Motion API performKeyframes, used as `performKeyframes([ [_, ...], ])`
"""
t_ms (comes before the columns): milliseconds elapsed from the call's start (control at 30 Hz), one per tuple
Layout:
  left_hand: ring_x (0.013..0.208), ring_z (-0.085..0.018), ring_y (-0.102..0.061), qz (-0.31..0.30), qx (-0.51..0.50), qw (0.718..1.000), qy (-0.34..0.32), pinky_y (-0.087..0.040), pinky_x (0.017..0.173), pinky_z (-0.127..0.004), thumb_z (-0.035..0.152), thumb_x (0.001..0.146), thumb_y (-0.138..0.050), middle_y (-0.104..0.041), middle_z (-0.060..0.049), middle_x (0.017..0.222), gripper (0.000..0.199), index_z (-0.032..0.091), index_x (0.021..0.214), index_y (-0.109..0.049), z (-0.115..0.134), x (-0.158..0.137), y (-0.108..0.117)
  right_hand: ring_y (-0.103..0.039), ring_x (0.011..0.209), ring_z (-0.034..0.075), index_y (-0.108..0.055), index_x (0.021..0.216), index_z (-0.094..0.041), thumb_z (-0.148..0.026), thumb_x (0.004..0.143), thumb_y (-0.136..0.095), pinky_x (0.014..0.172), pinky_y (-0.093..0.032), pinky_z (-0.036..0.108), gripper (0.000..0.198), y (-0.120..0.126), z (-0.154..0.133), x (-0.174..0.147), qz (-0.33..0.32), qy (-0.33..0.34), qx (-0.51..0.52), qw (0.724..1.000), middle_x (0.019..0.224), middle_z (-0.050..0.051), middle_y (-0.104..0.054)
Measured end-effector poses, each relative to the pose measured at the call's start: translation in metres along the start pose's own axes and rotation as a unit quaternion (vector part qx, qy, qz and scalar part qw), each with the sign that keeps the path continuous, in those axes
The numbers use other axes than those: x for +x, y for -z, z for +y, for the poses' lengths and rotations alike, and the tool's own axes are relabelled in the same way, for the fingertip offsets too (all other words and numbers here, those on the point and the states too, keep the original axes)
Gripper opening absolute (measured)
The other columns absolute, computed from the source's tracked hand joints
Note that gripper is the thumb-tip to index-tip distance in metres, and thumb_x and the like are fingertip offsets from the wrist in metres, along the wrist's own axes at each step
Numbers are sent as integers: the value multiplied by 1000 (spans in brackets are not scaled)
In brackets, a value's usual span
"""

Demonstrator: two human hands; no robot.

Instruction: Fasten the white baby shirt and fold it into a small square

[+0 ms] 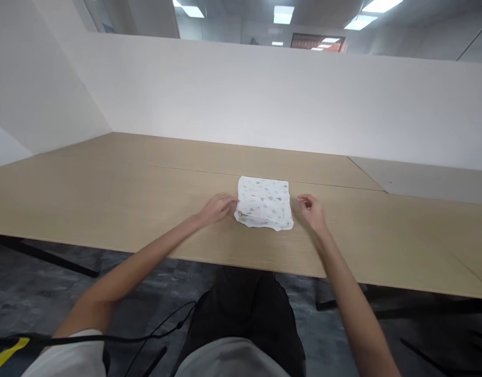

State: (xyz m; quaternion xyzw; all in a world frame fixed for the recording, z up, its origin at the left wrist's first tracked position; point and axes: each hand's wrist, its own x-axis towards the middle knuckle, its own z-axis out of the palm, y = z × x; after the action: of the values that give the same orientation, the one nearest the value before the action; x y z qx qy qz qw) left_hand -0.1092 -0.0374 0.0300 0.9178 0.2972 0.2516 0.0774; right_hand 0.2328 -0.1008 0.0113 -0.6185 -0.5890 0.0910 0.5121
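A white cloth [264, 201] with a small dark print lies on the table in a folded, roughly square shape. Its near edge is wavy, and a fold runs across its lower part. My left hand [218, 208] rests at the cloth's left side, fingers stretched out and fingertips at its edge. Whether they press on the fabric is too small to tell. To the right of the cloth, my right hand [312, 212] is held a little apart from it. Its fingers are loosely bent, with a gap between them and nothing visible inside.
The wooden table [146, 193] reaches far to both sides, with seams across its top. Behind it stands a white partition [244, 94], and a grey panel [429, 178] lies at the back right. A black cable [146, 339] crosses at lower left.
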Motion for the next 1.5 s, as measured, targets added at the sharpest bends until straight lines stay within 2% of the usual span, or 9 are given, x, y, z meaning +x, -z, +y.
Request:
performKeyframes([
  [133, 108, -21, -57, -19, 26, 999, -5, -46, 92, -37, 27, 91, -41, -64, -7, 117, 33, 21, 119, -58, -13, -28, -4, -59, 93, 22, -66, 100, -16, -13, 77, -42, 82, -48, 37, 33, 17, 12, -28, -110, 181, -134, 968, 102, 10, -65],
  [333, 105, -20, -60, 15, 18, 999, -38, -47, 92, -37, 32, 93, -44, -65, -8, 116, 31, 20, 117, -60, -10, -20, -30, -58, 99, 24, -71, 100, -18, -4, 75, -44, 86, -48, 39, 39, 9, 7, -37, -163, 326, -245, 898, 108, 12, -63],
  [600, 109, -21, -58, -38, 12, 995, -88, -44, 96, -38, 30, 92, -45, -63, -8, 118, 30, 24, 115, -62, -16, -15, -26, -58, 94, 25, -74, 91, -18, -3, 72, -48, 83, -46, 39, 35, 16, -10, -27, -272, 352, -303, 843, 97, 11, -66],
  [733, 105, -21, -59, -27, 14, 994, -105, -44, 94, -38, 27, 93, -42, -65, -10, 110, 28, 23, 108, -65, -17, -9, -30, -59, 93, 25, -74, 90, -16, -4, 71, -48, 84, -46, 40, 34, 13, -11, -28, -275, 340, -285, 853, 98, 13, -66],
  [900, 100, -20, -61, -5, 33, 992, -125, -46, 93, -38, 23, 93, -37, -67, -10, 104, 30, 22, 103, -65, -10, -10, -25, -60, 98, 24, -73, 91, -17, -7, 77, -45, 88, -47, 39, 33, 20, -14, -35, -253, 285, -196, 904, 103, 11, -65],
  [1067, 103, -19, -59, 33, 16, 995, -88, -46, 93, -37, 23, 94, -32, -66, -10, 109, 35, 22, 108, -64, 20, -25, 6, -60, 101, 23, -69, 103, -21, -19, 86, -46, 92, -45, 40, 29, 46, -41, -42, -266, 169, -57, 947, 108, 7, -66],
  [1233, 100, -20, -60, 67, -71, 995, 14, -47, 90, -34, 33, 93, -35, -67, -7, 108, 35, 22, 114, -62, 49, -21, 42, -61, 93, 21, -71, 95, -21, -25, 77, -63, 88, -47, 37, 21, 54, -64, -28, -162, 14, 62, 985, 100, 6, -68],
  [1367, 92, -21, -62, 85, -156, 980, 93, -47, 87, -33, 39, 88, -42, -68, -6, 98, 39, 18, 116, -59, 34, 10, 48, -61, 71, 16, -68, 98, -16, -22, 70, -66, 68, -49, 28, 28, 38, -63, 2, -135, -88, 138, 977, 77, 4, -67],
  [1500, 83, -19, -61, 98, -235, 951, 178, -47, 81, -31, 30, 79, -48, -66, -5, 86, 40, 14, 115, -58, -5, 46, 18, -55, 52, 12, -65, 95, -12, -15, 67, -59, 44, -39, 20, 29, 8, -44, 27, -118, -207, 136, 962, 63, 2, -63],
])
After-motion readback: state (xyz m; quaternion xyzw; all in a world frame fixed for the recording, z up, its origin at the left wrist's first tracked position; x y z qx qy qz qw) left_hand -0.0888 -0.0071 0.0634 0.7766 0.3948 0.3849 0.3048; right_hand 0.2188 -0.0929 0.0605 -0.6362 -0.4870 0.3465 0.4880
